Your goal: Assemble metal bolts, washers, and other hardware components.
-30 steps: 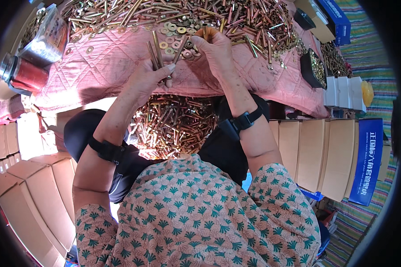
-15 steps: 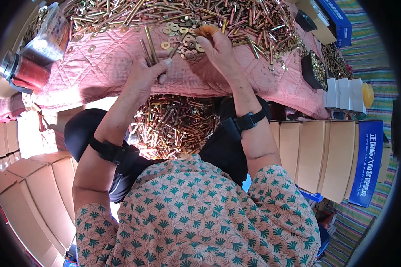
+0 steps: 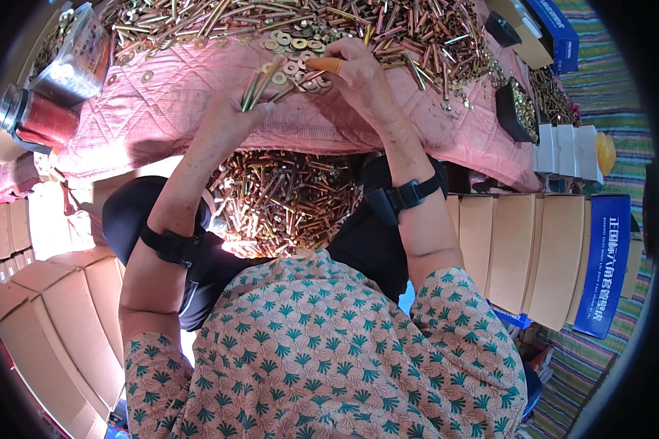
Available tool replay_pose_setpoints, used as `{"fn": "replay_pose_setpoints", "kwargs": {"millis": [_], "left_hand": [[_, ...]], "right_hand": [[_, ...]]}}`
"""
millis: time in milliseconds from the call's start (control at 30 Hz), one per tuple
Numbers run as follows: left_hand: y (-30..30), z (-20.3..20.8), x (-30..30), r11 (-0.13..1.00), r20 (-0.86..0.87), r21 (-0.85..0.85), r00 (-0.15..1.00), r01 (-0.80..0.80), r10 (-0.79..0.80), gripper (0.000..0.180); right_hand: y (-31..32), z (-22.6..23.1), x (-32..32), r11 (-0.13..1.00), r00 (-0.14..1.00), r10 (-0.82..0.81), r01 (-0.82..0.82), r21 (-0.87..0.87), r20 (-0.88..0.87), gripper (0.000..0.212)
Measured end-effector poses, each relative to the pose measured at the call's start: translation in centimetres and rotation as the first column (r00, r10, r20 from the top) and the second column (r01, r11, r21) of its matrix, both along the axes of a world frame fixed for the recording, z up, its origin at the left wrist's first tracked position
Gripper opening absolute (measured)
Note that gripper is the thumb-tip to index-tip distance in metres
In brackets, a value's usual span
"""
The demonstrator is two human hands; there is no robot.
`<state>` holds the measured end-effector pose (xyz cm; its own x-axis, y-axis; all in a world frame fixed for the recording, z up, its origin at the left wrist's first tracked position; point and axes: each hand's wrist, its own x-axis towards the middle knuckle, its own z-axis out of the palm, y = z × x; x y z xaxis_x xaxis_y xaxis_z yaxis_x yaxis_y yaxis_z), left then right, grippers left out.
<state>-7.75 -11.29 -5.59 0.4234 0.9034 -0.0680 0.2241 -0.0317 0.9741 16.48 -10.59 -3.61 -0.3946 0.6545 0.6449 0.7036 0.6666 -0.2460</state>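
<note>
My left hand (image 3: 231,126) is closed round several long, brassy bolts (image 3: 255,89), which stick up past the fingers over the pink quilted cloth (image 3: 168,102). One of them slants toward my right hand (image 3: 364,86). An orange cover (image 3: 324,64) wraps a finger of that hand. Its fingertips are bent together right by the slanting bolt's end and a scatter of flat washers (image 3: 299,44); whatever they pinch is too small to make out. White tape or a similar cover shows on my left thumb.
Loose bolts (image 3: 432,44) heap along the cloth's far side, and another bolt pile (image 3: 293,208) lies below its near edge, between my knees. A black tray (image 3: 516,113) of small parts stands right; a clear plastic tub (image 3: 73,62) and red jar (image 3: 47,121) stand left. Cardboard boxes (image 3: 520,256) flank me.
My right hand has turned its fingers left and down from the washers toward the left hand's bolts. The left hand's bolts have tilted to the right.
</note>
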Motion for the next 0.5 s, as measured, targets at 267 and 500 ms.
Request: {"fn": "replay_pose_setpoints", "kwargs": {"millis": [267, 500], "left_hand": [[0.0, 1.0, 0.2, 0.958, 0.170, -0.263, 0.983, 0.109, -0.065, 0.027], [-0.7, 0.2, 1.8, 0.937, 0.428, -0.336, 0.902, 0.097, 0.061, 0.033]], "right_hand": [[-1.0, 0.1, 0.7, 0.727, 0.491, -0.188, -0.513, -0.456, -0.851, 0.034], [-1.7, -1.5, -1.7, 0.638, 0.431, -0.275, -0.587, -0.498, -0.860, 0.037]]}}
